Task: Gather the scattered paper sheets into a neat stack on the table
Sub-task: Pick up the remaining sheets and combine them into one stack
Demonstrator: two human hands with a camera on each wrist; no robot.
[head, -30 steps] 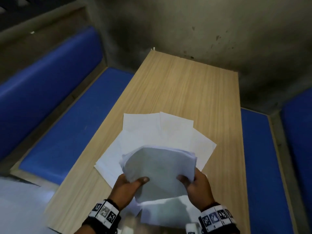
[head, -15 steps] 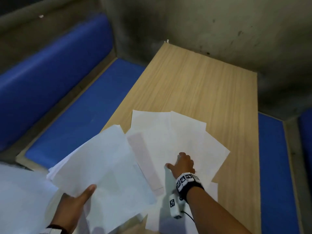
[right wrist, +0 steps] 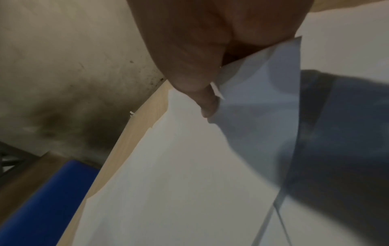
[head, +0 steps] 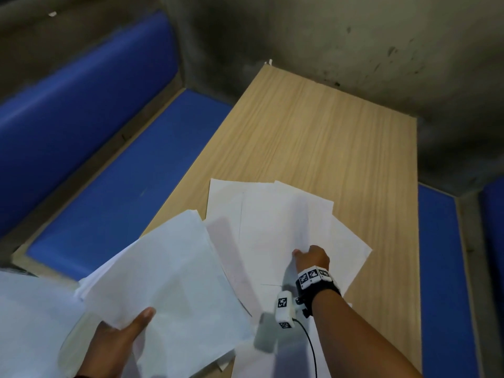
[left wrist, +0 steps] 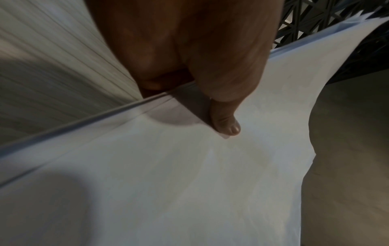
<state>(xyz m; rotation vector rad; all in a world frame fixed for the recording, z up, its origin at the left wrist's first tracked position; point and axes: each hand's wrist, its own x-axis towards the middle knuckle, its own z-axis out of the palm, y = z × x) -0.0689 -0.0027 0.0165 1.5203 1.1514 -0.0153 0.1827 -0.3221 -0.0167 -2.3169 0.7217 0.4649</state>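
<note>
left hand (head: 114, 341) grips a gathered bundle of sheets (head: 169, 282), thumb on top, fingers tucked beneath (the left wrist view shows that thumb (left wrist: 226, 123) pressed flat on the paper). the bundle hangs off the left edge of the bench (head: 327, 132), over the blue seat (head: 131, 173), not touching the wood. right hand (head: 312, 255) is out over the loose sheets (head: 272, 222) fanned across the near half of the bench, and it pinches the corner of one sheet (right wrist: 263, 86) between thumb and fingers, that corner lifted off the pile. the rest of the sheets lie flat, overlapping, edges askew. far half of the bench runs up to a stained grey wall (head: 327, 36).
</note>
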